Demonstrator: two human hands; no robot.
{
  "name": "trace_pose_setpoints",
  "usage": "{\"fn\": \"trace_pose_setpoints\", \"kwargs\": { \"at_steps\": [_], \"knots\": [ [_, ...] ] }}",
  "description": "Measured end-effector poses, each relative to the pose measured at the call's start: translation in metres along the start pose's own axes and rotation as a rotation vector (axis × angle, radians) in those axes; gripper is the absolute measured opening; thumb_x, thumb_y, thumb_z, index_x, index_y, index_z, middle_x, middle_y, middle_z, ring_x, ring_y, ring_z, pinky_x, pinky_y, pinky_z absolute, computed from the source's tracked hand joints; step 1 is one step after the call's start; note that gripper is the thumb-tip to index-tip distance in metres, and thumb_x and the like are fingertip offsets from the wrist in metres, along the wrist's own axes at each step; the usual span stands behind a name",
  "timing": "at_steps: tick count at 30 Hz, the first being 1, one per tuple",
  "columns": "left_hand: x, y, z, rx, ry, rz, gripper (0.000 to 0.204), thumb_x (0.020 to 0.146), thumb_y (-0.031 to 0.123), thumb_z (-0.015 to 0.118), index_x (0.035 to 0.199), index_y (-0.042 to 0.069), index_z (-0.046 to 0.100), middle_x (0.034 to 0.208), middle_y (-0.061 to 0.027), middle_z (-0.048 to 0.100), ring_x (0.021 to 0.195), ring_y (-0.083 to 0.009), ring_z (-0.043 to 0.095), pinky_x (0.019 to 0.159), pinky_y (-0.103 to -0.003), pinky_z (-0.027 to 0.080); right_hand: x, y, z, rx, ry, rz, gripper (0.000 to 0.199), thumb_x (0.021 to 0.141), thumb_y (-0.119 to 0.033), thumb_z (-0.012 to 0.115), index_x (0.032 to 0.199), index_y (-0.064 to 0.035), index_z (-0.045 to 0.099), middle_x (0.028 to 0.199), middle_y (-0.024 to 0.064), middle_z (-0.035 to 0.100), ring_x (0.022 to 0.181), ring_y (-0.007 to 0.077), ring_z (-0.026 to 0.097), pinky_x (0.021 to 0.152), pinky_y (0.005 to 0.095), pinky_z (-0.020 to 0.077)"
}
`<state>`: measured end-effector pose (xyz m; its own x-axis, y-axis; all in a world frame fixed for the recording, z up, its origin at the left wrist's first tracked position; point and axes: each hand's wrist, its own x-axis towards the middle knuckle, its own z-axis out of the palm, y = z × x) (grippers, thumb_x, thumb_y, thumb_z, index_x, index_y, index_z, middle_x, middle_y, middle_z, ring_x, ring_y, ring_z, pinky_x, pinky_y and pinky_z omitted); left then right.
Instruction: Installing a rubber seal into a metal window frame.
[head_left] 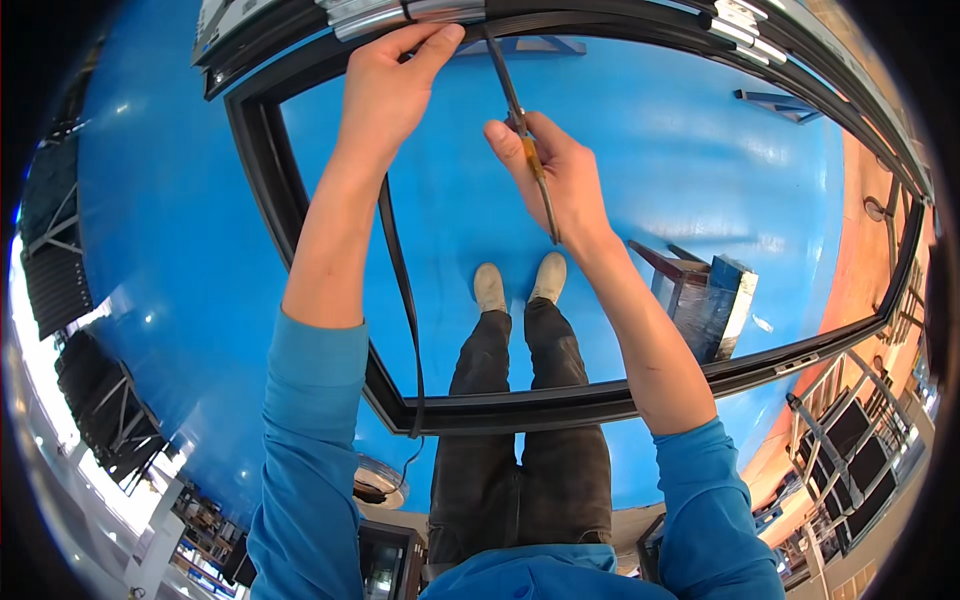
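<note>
A large black window or door frame [520, 408] spans the view in front of me. At its far bar, my left hand [385, 95] is closed, with thumb and forefinger pinched together; what lies between the fingertips is small and partly hidden. From behind my left wrist a thin black strip [403, 280], like a rubber seal, hangs down across the near bar. My right hand [560, 170] grips a long, slim dark tool [541, 188] with a yellow-brown band. Its kind is not clear. The tool's far end points up to the far bar, right of my left fingertips.
Silvery and black profiles [400, 14] lie stacked beyond the far bar. Through the frame I see the blue floor [440, 200], my shoes and a wrapped stack on a stand [700, 295]. A metal rack [850, 460] stands at the right, a round pale container [380, 482] below left.
</note>
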<state>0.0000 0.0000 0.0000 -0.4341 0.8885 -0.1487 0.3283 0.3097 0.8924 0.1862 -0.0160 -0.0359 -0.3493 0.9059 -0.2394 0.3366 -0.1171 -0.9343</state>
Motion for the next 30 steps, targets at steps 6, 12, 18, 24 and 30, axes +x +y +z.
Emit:
{"fn": "trace_pose_setpoints", "kwargs": {
  "at_steps": [6, 12, 18, 24, 30],
  "knots": [
    [-0.004, 0.001, 0.002, -0.033, 0.005, 0.004, 0.041, 0.096, 0.036, 0.074, 0.121, 0.004, 0.076, 0.108, -0.0062, 0.078, 0.100, -0.0140, 0.069, 0.088, -0.024, 0.052, -0.003, -0.002, 0.001, -0.071, 0.014, -0.033, 0.059, 0.097, -0.060, 0.065, 0.100, -0.0021, 0.068, 0.061, -0.0005, 0.049, 0.056, 0.0106, 0.043, 0.053, 0.0272, 0.0345],
    [-0.001, 0.001, 0.000, -0.021, 0.001, -0.002, 0.041, 0.096, 0.036, 0.074, 0.121, 0.004, 0.076, 0.109, -0.0060, 0.078, 0.102, -0.0150, 0.069, 0.090, -0.025, 0.052, 0.001, 0.000, 0.001, -0.155, 0.033, -0.038, 0.059, 0.097, -0.063, 0.064, 0.098, -0.0035, 0.069, 0.060, 0.0001, 0.051, 0.054, 0.0124, 0.044, 0.053, 0.0276, 0.0350],
    [0.003, 0.000, -0.004, 0.016, -0.016, 0.024, 0.044, 0.094, 0.042, 0.076, 0.120, 0.006, 0.077, 0.096, 0.0003, 0.072, 0.084, -0.0094, 0.054, 0.076, -0.022, 0.044, 0.006, 0.003, 0.001, -0.260, 0.071, -0.092, 0.066, 0.094, -0.071, 0.059, 0.086, -0.0054, 0.065, 0.057, 0.0020, 0.054, 0.051, 0.0205, 0.051, 0.052, 0.0324, 0.0407],
    [0.006, -0.001, -0.005, 0.030, -0.041, 0.041, 0.045, 0.094, 0.043, 0.077, 0.119, 0.006, 0.078, 0.089, 0.0028, 0.068, 0.077, -0.0078, 0.049, 0.071, -0.021, 0.041, 0.007, 0.008, 0.001, -0.225, 0.088, -0.111, 0.056, 0.095, -0.060, 0.067, 0.095, -0.0040, 0.071, 0.059, 0.0007, 0.054, 0.051, 0.0142, 0.045, 0.051, 0.0284, 0.0344],
    [0.005, 0.000, -0.014, 0.016, -0.052, -0.057, 0.043, 0.095, 0.041, 0.074, 0.117, 0.004, 0.077, 0.093, -0.0018, 0.073, 0.087, -0.0109, 0.061, 0.078, -0.023, 0.048, 0.006, 0.017, 0.006, -0.197, 0.130, -0.218, 0.050, 0.093, -0.052, 0.075, 0.092, -0.0024, 0.070, 0.055, 0.0019, 0.052, 0.047, 0.0149, 0.043, 0.048, 0.0286, 0.0331]
  ]
}}
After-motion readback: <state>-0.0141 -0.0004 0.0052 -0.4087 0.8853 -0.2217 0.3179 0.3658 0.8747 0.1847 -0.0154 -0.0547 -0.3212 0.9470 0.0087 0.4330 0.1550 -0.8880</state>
